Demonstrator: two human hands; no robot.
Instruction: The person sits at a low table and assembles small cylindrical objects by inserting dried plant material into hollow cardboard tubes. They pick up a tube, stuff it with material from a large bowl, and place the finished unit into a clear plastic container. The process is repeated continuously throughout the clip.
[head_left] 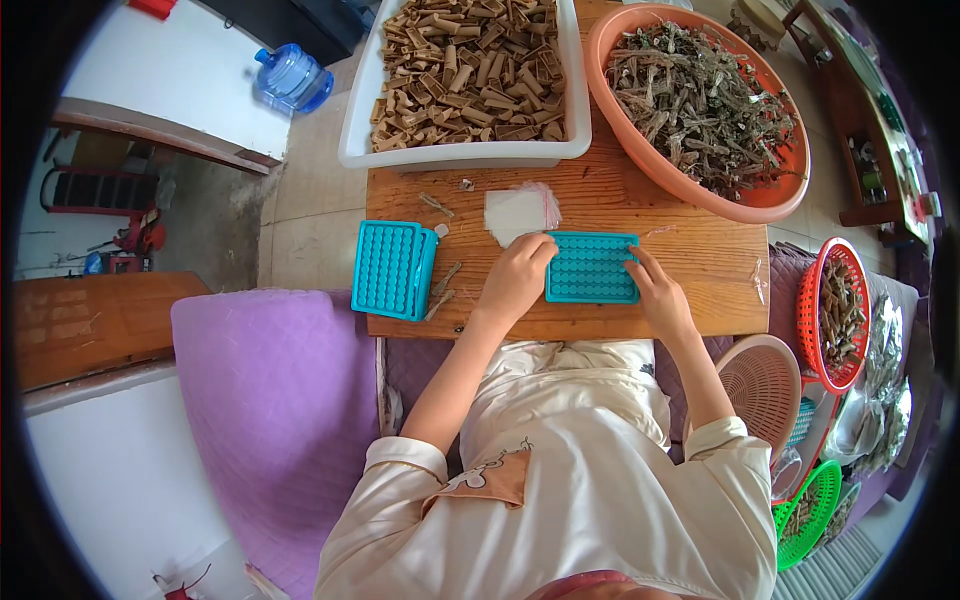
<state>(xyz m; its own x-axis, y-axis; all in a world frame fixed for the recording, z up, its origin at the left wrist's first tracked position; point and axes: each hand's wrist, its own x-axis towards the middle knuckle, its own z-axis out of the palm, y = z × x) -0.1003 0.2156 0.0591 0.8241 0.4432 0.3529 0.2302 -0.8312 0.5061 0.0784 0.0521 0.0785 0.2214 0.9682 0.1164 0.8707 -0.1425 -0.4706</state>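
A teal plastic tray (592, 268) with rows of small round cells lies flat on the wooden table in front of me. My left hand (516, 278) grips its left edge near the far corner, fingers curled over the rim. On the opposite side, my right hand (660, 297) holds the right edge between thumb and fingers. Left of my hands stands a stack of similar teal trays (386, 268). Just beyond the held tray are small clear plastic bags (515, 214) in a pile. Whether the tray's cells contain anything is too small to tell.
A white bin (465, 155) of short brown curled pieces and an orange basin (606, 100) of dried plant material stand at the table's far side. Dry scraps (443, 290) lie beside the stack. To the right are a red basket (806, 310), a pink basket (765, 385) and a green basket (826, 505).
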